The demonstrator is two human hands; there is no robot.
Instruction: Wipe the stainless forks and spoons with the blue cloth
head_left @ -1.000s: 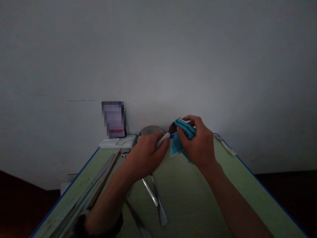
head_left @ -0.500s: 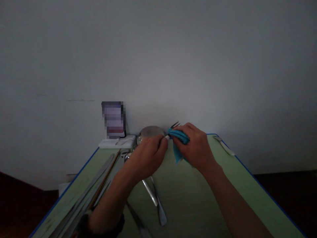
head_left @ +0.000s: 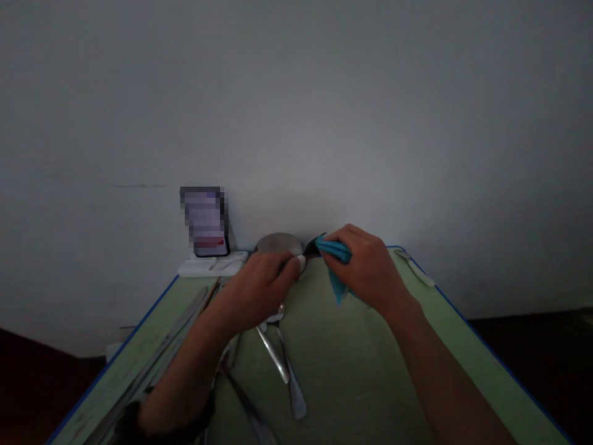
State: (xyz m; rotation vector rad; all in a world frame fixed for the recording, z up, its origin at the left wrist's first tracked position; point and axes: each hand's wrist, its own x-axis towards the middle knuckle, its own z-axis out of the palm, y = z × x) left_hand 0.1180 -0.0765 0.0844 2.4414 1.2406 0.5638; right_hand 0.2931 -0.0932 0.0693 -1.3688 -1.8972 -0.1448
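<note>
My left hand [head_left: 259, 287] is closed round the white handle of a fork [head_left: 303, 258] and holds it above the green table [head_left: 352, 371]. My right hand [head_left: 365, 269] is closed on a blue cloth [head_left: 336, 256], which is wrapped over the fork's dark front end. The tines are hidden under the cloth. A corner of the cloth hangs down below my right hand.
Metal spoons [head_left: 282, 364] lie on the table under my left arm. Long flat utensils [head_left: 171, 337] lie along the left edge. A round metal lid [head_left: 278, 243] and a phone on a white block [head_left: 210, 266] stand at the back. A white-handled utensil [head_left: 417, 269] lies back right.
The cloth in my right hand has slid forward over the fork, so the tines that showed half a second ago are covered. Both hands have shifted slightly left.
</note>
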